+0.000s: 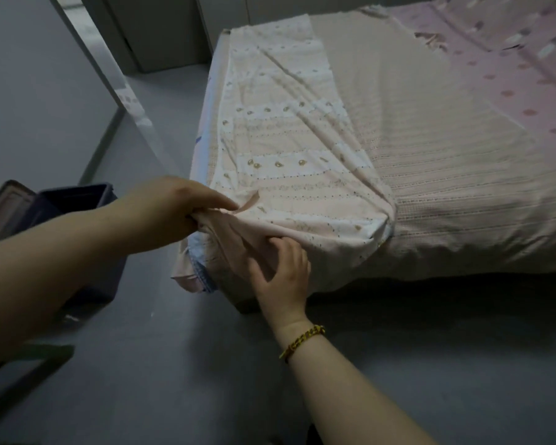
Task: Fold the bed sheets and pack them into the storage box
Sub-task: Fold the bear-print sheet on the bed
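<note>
On ribbed bedspread (446,175), left hand (170,210) pinches wrinkled sheet (286,130).

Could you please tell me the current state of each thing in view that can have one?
Patterned sheet: folded into a long strip along the bed's left edge, wrinkled, not yet packed.
Left hand: pinches the patterned sheet's near corner.
Right hand: fingers spread, pressing the near end of the patterned sheet.
Storage box: open, on the floor.
Lid: off, leaning beside the storage box.
Pink sheet: unfolded, on the bed.
</note>
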`<move>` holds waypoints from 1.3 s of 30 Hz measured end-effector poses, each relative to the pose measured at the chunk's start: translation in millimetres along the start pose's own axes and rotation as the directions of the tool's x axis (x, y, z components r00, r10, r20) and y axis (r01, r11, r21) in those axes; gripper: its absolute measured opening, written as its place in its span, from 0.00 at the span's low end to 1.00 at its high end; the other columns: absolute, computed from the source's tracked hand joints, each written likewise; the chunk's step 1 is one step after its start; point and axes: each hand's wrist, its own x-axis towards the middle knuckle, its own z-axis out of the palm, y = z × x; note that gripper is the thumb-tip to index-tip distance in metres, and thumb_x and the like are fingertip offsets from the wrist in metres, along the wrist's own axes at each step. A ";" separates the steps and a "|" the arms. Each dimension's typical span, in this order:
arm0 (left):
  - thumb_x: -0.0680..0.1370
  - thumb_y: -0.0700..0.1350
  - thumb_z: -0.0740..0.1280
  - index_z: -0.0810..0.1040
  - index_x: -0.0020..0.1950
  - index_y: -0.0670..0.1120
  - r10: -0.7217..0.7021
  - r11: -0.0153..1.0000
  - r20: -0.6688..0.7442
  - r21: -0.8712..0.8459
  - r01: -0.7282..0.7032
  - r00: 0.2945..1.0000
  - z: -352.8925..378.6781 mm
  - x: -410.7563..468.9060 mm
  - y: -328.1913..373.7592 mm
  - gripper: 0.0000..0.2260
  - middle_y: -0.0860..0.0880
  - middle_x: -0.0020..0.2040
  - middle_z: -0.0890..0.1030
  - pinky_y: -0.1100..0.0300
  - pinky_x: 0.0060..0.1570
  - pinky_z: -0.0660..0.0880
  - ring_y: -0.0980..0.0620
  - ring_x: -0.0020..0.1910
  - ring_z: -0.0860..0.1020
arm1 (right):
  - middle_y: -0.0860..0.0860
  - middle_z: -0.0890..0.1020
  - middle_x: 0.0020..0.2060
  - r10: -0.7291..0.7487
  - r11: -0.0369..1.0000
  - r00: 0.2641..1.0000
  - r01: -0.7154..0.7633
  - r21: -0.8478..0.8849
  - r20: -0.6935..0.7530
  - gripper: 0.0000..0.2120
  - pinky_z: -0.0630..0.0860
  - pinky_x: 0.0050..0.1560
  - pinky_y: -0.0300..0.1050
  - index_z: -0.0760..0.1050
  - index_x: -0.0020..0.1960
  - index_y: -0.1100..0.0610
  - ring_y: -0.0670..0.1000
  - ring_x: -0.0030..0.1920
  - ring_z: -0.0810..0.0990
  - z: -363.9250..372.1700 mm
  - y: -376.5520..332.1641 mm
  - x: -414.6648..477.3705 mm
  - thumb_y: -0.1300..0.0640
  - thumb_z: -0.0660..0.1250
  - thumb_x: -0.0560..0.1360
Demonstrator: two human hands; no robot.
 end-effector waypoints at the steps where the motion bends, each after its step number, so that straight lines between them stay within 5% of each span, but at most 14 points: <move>1: 0.60 0.26 0.75 0.82 0.53 0.42 0.032 0.998 -0.017 0.056 -0.031 0.999 -0.8 -0.4 0.3 0.24 0.44 0.40 0.84 0.54 0.36 0.75 0.45 0.35 0.82 | 0.56 0.80 0.41 0.007 1.000 0.999 -0.006 0.030 -0.031 0.14 0.73 0.47 0.48 0.66 0.50 0.52 0.47 0.47 0.69 0.6 -8.0 3.4 0.47 0.60 0.67; 6: 0.60 0.28 0.76 0.83 0.49 0.40 0.113 0.984 -0.096 0.150 -0.098 0.989 -18.2 12.3 6.5 0.19 0.41 0.38 0.83 0.53 0.36 0.74 0.42 0.34 0.82 | 0.54 0.81 0.41 0.000 0.999 0.985 0.009 0.053 -0.171 0.11 0.71 0.47 0.48 0.66 0.48 0.51 0.47 0.47 0.70 1.1 -34.5 29.9 0.50 0.60 0.68; 10: 0.55 0.30 0.79 0.83 0.45 0.40 0.310 0.894 -0.062 0.359 -0.268 0.949 -50.6 24.3 18.1 0.20 0.42 0.35 0.83 0.53 0.29 0.77 0.43 0.30 0.81 | 0.53 0.81 0.39 -0.019 1.000 0.977 0.020 0.006 -0.214 0.10 0.75 0.44 0.50 0.67 0.46 0.52 0.53 0.43 0.80 -7.0 -46.9 54.1 0.51 0.60 0.67; 14: 0.50 0.31 0.80 0.83 0.41 0.39 0.460 0.777 -0.001 0.485 -0.402 0.888 -73.1 32.0 30.3 0.22 0.41 0.34 0.83 0.55 0.27 0.77 0.44 0.29 0.82 | 0.54 0.81 0.36 0.047 0.988 0.983 -0.071 -0.135 -0.175 0.13 0.77 0.40 0.52 0.75 0.41 0.57 0.56 0.38 0.83 -9.6 -57.8 75.5 0.58 0.76 0.59; 17: 0.51 0.28 0.79 0.83 0.41 0.37 0.494 0.751 -0.047 0.526 -0.399 0.868 -82.9 29.4 33.2 0.20 0.38 0.34 0.82 0.50 0.27 0.77 0.41 0.29 0.82 | 0.57 0.82 0.43 0.138 0.966 0.980 -0.165 -0.198 -0.145 0.05 0.75 0.47 0.54 0.77 0.44 0.61 0.58 0.45 0.81 -17.6 -49.4 88.2 0.66 0.65 0.68; 19: 0.52 0.27 0.78 0.82 0.41 0.35 0.481 0.767 -0.097 0.527 -0.365 0.871 -87.7 23.2 26.9 0.19 0.37 0.35 0.82 0.48 0.28 0.77 0.39 0.30 0.81 | 0.58 0.78 0.55 0.251 0.945 0.968 -0.246 -0.215 -0.005 0.15 0.66 0.58 0.53 0.76 0.54 0.62 0.58 0.58 0.75 -28.3 -33.7 88.6 0.62 0.52 0.77; 22: 0.54 0.25 0.77 0.82 0.42 0.33 0.388 0.839 -0.163 0.469 -0.275 0.907 -92.7 9.3 4.6 0.19 0.35 0.36 0.82 0.43 0.30 0.77 0.37 0.30 0.81 | 0.53 0.74 0.61 0.380 0.887 0.918 -0.328 -0.325 0.113 0.16 0.58 0.60 0.46 0.73 0.60 0.57 0.54 0.63 0.69 -48.3 3.1 82.3 0.63 0.50 0.79; 25: 0.62 0.28 0.74 0.81 0.47 0.36 0.283 0.921 -0.251 0.339 -0.189 0.926 -87.9 -12.7 -28.9 0.15 0.34 0.39 0.81 0.37 0.33 0.77 0.35 0.32 0.80 | 0.55 0.76 0.58 0.492 0.812 0.867 -0.424 -0.402 0.080 0.14 0.61 0.59 0.47 0.76 0.57 0.57 0.56 0.60 0.70 -69.3 37.9 75.9 0.64 0.54 0.78; 28: 0.68 0.40 0.66 0.77 0.51 0.56 0.147 0.983 -0.372 0.157 -0.094 0.917 -74.9 -41.0 -54.1 0.15 0.36 0.41 0.81 0.38 0.39 0.77 0.36 0.36 0.80 | 0.58 0.78 0.54 0.572 0.747 0.819 -0.503 -0.435 0.035 0.12 0.70 0.58 0.52 0.77 0.53 0.59 0.60 0.55 0.74 -95.5 69.9 71.8 0.64 0.56 0.77; 32: 0.68 0.43 0.64 0.71 0.46 0.49 0.090 0.977 -0.422 0.212 0.001 0.902 -50.7 -70.7 -63.1 0.08 0.37 0.34 0.80 0.43 0.30 0.77 0.38 0.28 0.79 | 0.60 0.78 0.54 0.626 0.694 0.779 -0.540 -0.476 0.029 0.11 0.71 0.56 0.53 0.77 0.54 0.60 0.62 0.55 0.75 -135.9 96.1 70.7 0.65 0.58 0.77; 37: 0.57 0.27 0.78 0.70 0.46 0.49 -0.084 0.990 -0.421 0.064 0.122 0.903 3.3 -94.3 -75.9 0.28 0.39 0.35 0.80 0.43 0.30 0.77 0.39 0.31 0.79 | 0.61 0.77 0.56 0.667 0.689 0.740 -0.574 -0.442 0.080 0.13 0.71 0.55 0.53 0.77 0.56 0.63 0.62 0.56 0.74 -170.3 108.7 80.6 0.68 0.58 0.76; 39: 0.50 0.23 0.78 0.71 0.48 0.48 -0.042 0.992 -0.365 0.094 0.081 0.930 25.5 -97.1 -69.5 0.35 0.48 0.41 0.78 0.54 0.31 0.78 0.48 0.36 0.78 | 0.62 0.78 0.55 0.667 0.725 0.743 -0.627 -0.286 0.063 0.15 0.69 0.55 0.48 0.77 0.56 0.66 0.62 0.56 0.74 -182.9 102.3 87.7 0.72 0.55 0.75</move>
